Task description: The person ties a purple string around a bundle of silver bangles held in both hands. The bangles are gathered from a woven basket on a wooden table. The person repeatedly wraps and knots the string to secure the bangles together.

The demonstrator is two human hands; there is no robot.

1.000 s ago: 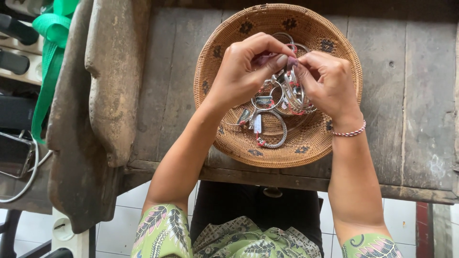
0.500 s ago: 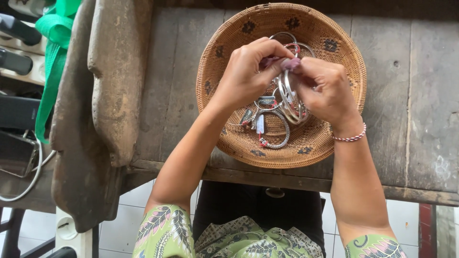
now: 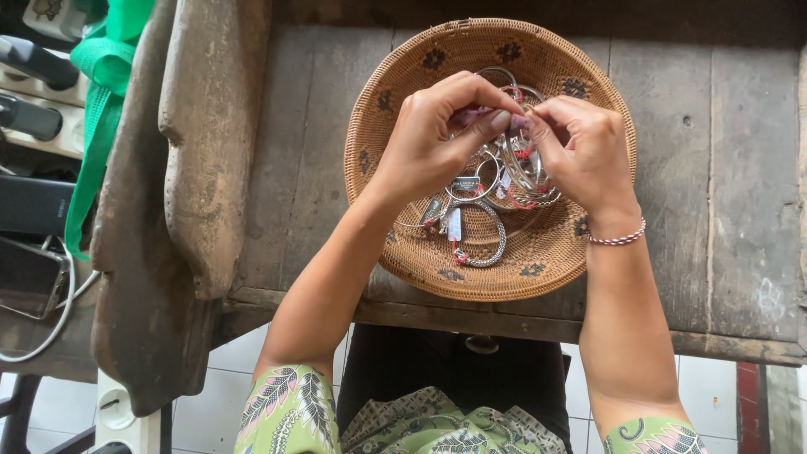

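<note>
- Clutter sits off the left edge of the tabletop: a green woven strap hangs down over dark devices and a white cable, and a white power strip lies on the tiled floor below.
- Weathered wooden slab, long and dark, lies along the tabletop's left edge, well apart from both hands.
- Round woven basket rests on the grey planks near the front edge, about midway across; dark motifs dot its wall.
- Left hand reaches over the basket's left rim, its fingers curled shut with thumb and forefinger pinched on a small pale pink piece; what that piece is I cannot tell.
- Silver bangles lie heaped in the basket bottom, some with red thread and small tags, directly under and just in front of both hands; the hands hide the upper part of the heap.
- Right hand comes in over the basket's right side, fingertips closed and meeting the left hand's at the same pinch, above the bangles.
- Beaded bracelet, red and white, circles the right wrist.
- Bare planks stretch away to the tabletop's right edge.
</note>
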